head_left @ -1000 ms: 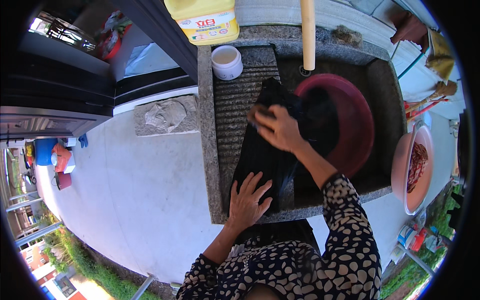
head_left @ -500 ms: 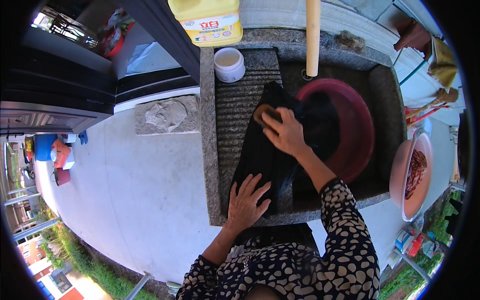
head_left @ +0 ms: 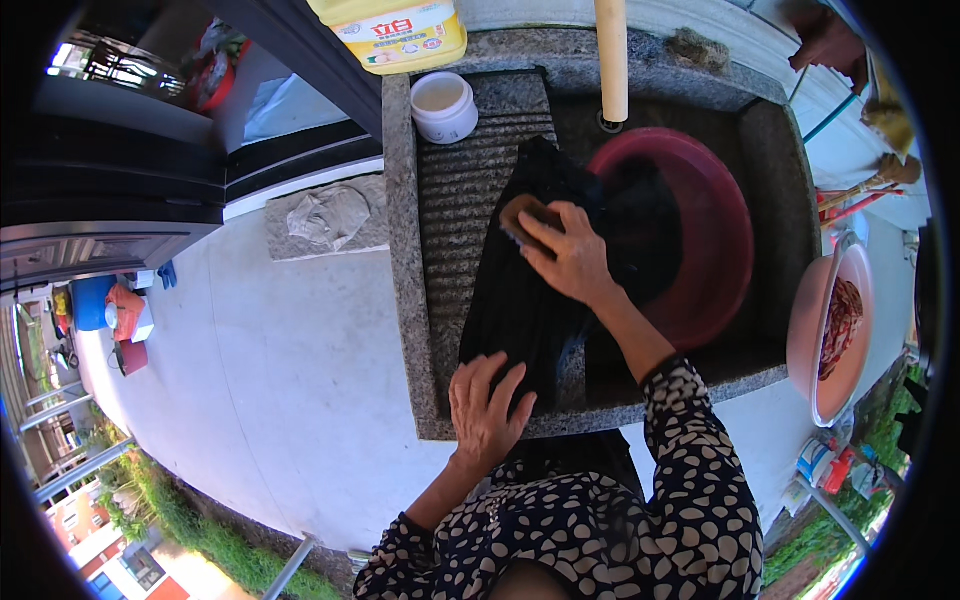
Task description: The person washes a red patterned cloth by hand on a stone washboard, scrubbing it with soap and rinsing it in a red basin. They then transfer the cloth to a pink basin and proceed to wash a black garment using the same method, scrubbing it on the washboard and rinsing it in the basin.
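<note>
A wet-looking black garment (head_left: 500,300) lies over the ribbed washboard (head_left: 455,195) of a stone sink, its far right part hanging into a dark red basin (head_left: 735,240). My right hand (head_left: 578,258) grips a brown scrubbing brush (head_left: 528,218), bristles down against the upper part of the cloth. Near the sink's front edge, my left hand (head_left: 486,408) rests on the garment's lower left end, fingers spread and slightly bent. Water in the basin looks dark, and part of the cloth there is hard to make out.
A white jar (head_left: 443,108) stands on the washboard's far corner, beside a yellow detergent jug (head_left: 400,35). A pale pipe (head_left: 612,60) hangs over the sink. To the right is a pink basin (head_left: 812,340) with red patterned cloth. A grey rag (head_left: 328,216) lies on a stone slab at left.
My right hand and the brush have shifted slightly over the cloth. My left fingers are more bent than before. The whole view has moved a little, so the sink sits higher.
</note>
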Motion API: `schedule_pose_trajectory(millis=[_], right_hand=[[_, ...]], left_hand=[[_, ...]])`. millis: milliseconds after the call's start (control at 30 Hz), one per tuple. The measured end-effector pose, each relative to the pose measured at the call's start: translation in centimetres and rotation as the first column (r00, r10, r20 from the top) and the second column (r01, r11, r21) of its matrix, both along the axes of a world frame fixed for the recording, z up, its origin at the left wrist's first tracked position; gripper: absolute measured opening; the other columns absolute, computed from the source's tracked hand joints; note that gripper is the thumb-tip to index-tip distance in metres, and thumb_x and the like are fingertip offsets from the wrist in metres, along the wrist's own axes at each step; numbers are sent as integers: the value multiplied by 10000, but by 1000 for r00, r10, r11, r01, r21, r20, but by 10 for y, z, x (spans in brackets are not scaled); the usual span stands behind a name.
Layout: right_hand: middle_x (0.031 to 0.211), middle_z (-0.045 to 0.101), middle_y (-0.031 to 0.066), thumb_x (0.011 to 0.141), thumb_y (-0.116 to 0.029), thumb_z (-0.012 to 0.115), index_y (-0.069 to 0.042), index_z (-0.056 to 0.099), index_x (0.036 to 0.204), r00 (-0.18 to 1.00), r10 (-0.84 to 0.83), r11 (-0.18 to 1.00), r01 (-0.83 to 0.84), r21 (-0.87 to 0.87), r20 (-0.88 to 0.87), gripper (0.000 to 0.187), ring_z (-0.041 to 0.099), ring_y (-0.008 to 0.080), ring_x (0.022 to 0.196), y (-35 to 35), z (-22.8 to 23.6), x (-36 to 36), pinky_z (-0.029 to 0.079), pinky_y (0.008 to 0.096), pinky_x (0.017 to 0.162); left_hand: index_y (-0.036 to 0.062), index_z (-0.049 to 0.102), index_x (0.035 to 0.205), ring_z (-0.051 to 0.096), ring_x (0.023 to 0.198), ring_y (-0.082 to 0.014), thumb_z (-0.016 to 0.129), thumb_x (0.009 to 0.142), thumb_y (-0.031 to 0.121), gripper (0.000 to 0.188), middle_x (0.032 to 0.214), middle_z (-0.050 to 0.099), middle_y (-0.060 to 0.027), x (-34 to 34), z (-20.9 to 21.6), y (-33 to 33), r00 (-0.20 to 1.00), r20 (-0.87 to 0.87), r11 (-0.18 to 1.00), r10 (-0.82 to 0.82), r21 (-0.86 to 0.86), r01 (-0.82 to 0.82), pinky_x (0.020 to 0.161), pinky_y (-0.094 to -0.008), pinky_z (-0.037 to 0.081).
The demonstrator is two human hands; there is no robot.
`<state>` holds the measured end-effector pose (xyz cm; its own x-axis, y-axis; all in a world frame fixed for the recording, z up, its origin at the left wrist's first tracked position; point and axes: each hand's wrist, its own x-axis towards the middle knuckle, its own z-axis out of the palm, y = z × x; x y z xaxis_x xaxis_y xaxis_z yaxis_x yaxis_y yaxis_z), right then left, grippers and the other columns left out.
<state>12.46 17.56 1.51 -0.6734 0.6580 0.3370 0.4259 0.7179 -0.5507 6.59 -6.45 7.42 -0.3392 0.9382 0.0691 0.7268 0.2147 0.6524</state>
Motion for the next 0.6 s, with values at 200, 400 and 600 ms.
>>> schedule_pose_trajectory(millis=[200, 400, 600], right_hand=[[1132, 523, 118, 719, -297, 768, -188, 684, 1144, 856, 499, 866, -496, -62, 134, 446, 544, 256, 948, -101, 26, 17, 509, 349, 732], [1002, 500, 59, 741, -259, 747, -203, 682, 1115, 984, 98, 990, -112, 90, 151, 384, 529, 254, 915, 1, 2, -5, 509, 374, 687], [1169, 544, 106, 736, -286, 772, -218, 680, 1186, 888, 449, 879, -421, -224, 95, 464, 564, 267, 993, -68, 32, 15, 518, 355, 779]], left_hand=[[141, 658, 1116, 540, 1164, -229, 767, 735, 208, 402, 1199, 605, -33, -5, -12, -32, 989, -20, 984, -149, -104, 146, 1015, -447, 362], [137, 689, 1037, 571, 1105, -246, 733, 758, 164, 284, 1122, 649, -26, -7, -15, -23, 988, 55, 989, -145, -8, 145, 969, -413, 393], [140, 698, 991, 574, 1088, -216, 765, 711, 151, 288, 1082, 658, -11, -8, -13, -25, 993, 9, 992, -119, -37, 119, 971, -402, 389]])
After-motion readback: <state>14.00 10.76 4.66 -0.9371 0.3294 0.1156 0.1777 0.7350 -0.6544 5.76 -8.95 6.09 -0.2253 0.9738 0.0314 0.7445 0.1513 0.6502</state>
